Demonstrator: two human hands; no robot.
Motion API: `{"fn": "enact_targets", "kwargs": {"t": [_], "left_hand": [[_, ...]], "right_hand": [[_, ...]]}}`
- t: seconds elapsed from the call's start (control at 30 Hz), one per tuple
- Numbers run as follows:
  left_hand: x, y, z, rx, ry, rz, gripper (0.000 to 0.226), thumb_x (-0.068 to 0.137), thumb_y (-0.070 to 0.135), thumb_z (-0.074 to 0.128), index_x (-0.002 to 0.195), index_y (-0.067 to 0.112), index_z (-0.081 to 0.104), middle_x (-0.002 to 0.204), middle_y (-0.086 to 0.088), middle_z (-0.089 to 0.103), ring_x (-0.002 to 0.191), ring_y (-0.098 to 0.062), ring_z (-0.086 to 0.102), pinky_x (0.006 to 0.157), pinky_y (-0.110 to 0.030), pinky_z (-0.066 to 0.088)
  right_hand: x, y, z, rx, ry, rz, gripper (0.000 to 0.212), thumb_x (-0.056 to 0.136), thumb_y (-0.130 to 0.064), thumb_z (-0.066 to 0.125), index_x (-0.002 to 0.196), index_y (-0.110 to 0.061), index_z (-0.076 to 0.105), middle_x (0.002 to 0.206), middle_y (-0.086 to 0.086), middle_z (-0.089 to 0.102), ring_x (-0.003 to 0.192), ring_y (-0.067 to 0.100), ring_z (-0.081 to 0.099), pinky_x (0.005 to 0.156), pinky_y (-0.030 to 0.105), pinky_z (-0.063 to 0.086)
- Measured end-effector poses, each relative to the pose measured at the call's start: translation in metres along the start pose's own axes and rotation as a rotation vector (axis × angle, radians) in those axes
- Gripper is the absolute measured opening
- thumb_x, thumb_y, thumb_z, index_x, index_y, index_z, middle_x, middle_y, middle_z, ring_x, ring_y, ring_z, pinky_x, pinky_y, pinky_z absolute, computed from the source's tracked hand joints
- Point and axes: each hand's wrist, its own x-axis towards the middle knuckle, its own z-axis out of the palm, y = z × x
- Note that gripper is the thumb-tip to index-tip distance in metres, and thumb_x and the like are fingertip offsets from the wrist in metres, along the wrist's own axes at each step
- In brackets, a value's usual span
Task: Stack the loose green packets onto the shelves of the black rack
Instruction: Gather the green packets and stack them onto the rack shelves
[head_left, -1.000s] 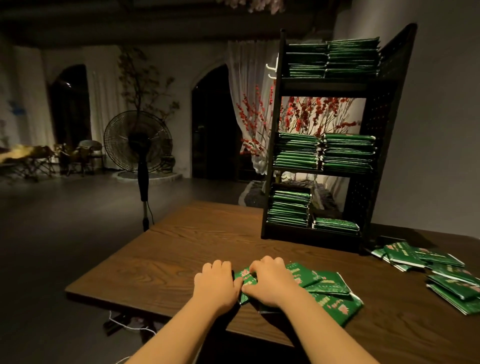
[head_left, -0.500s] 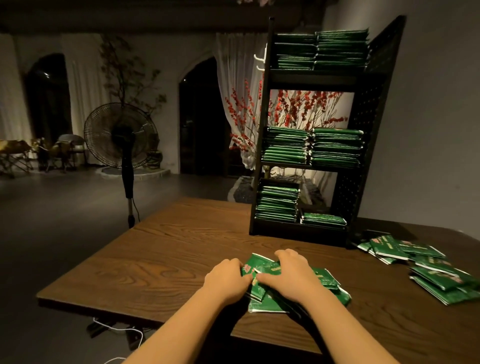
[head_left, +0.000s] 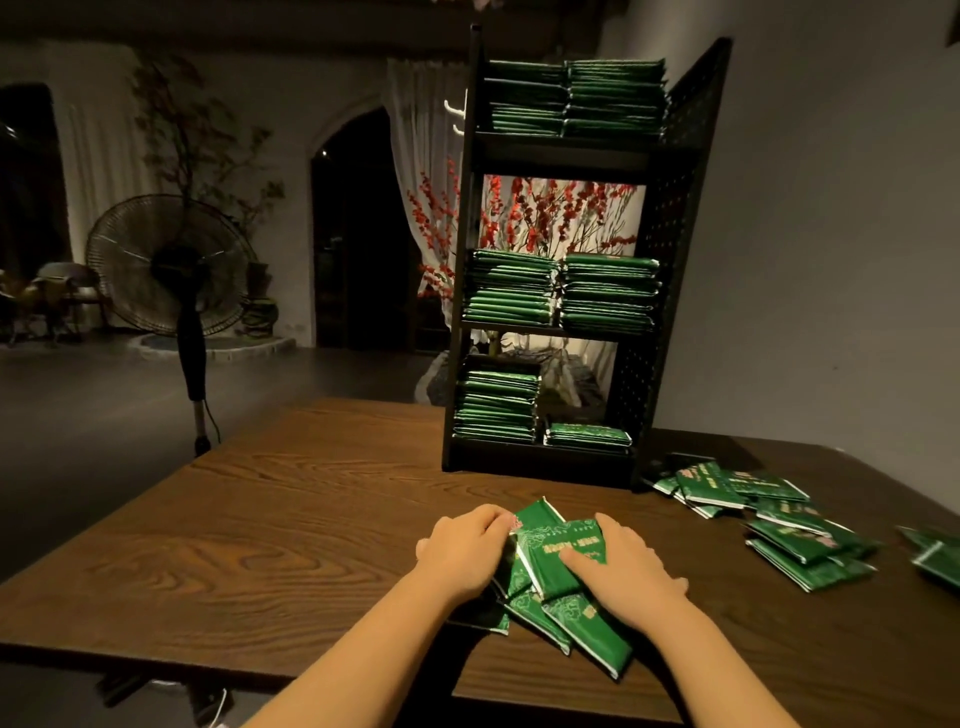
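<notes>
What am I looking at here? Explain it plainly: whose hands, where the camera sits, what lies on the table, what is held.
No machine here: a person works with bare hands. The one picture comes from a camera worn on the person's head, looking forward and down.

The left hand and right hand press from both sides on a bundle of green packets, gathering it on the wooden table. Fingers curl round the bundle's edges; the right thumb lies on top.

Behind stands the black rack with three shelves. The top and middle shelves hold two tall stacks each. The bottom shelf holds one tall stack and, to its right, a short stack.

More loose packets lie scattered on the table to the right. A standing fan is on the floor beyond.
</notes>
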Motion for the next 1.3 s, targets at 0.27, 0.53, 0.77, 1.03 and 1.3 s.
{"fn": "enact_targets", "kwargs": {"t": [0.27, 0.53, 0.77, 1.03, 1.3], "left_hand": [[0.006, 0.026, 0.013, -0.054, -0.01, 0.166, 0.043, 0.086, 0.049, 0.062, 0.127, 0.038, 0.053, 0.122, 0.017, 0.062, 0.116, -0.01, 0.057, 0.104, -0.039, 0.042], [0.025, 0.028, 0.003, -0.341, 0.043, 0.3, 0.04, 0.084, 0.029, 0.077, 0.119, 0.04, 0.06, 0.115, 0.021, 0.064, 0.105, 0.004, 0.061, 0.092, -0.024, 0.053], [0.039, 0.038, 0.004, -0.6, 0.129, 0.203, 0.05, 0.083, 0.036, 0.077, 0.124, 0.035, 0.049, 0.109, 0.024, 0.055, 0.092, 0.011, 0.052, 0.071, -0.003, 0.046], [0.064, 0.039, 0.008, -0.741, 0.156, 0.272, 0.024, 0.093, 0.018, 0.067, 0.115, 0.027, 0.061, 0.11, 0.004, 0.07, 0.101, -0.013, 0.069, 0.088, -0.045, 0.058], [0.077, 0.015, 0.019, -0.479, 0.04, 0.366, 0.045, 0.087, 0.011, 0.063, 0.111, 0.047, 0.055, 0.115, 0.027, 0.055, 0.111, -0.002, 0.058, 0.093, -0.04, 0.056]], "right_hand": [[0.004, -0.003, -0.002, 0.339, 0.185, -0.224, 0.069, 0.092, -0.035, 0.064, 0.149, -0.025, 0.029, 0.148, -0.002, 0.037, 0.123, 0.013, 0.045, 0.096, 0.025, 0.038], [0.028, 0.009, -0.015, 1.09, 0.073, -0.203, 0.053, 0.081, 0.006, 0.071, 0.124, -0.019, 0.055, 0.102, 0.006, 0.074, 0.087, 0.025, 0.073, 0.073, 0.042, 0.057], [0.053, 0.008, -0.023, 1.305, 0.125, -0.335, 0.049, 0.079, 0.016, 0.065, 0.12, -0.01, 0.059, 0.107, 0.015, 0.072, 0.1, 0.033, 0.069, 0.087, 0.049, 0.054], [0.079, 0.004, -0.028, 1.17, 0.12, -0.378, 0.032, 0.084, 0.005, 0.067, 0.111, -0.011, 0.063, 0.103, 0.01, 0.074, 0.094, 0.026, 0.072, 0.072, 0.038, 0.058], [0.088, 0.021, -0.016, 0.861, 0.074, -0.403, 0.018, 0.087, 0.005, 0.063, 0.098, -0.009, 0.059, 0.094, 0.014, 0.066, 0.08, 0.013, 0.068, 0.061, 0.023, 0.053]]}}
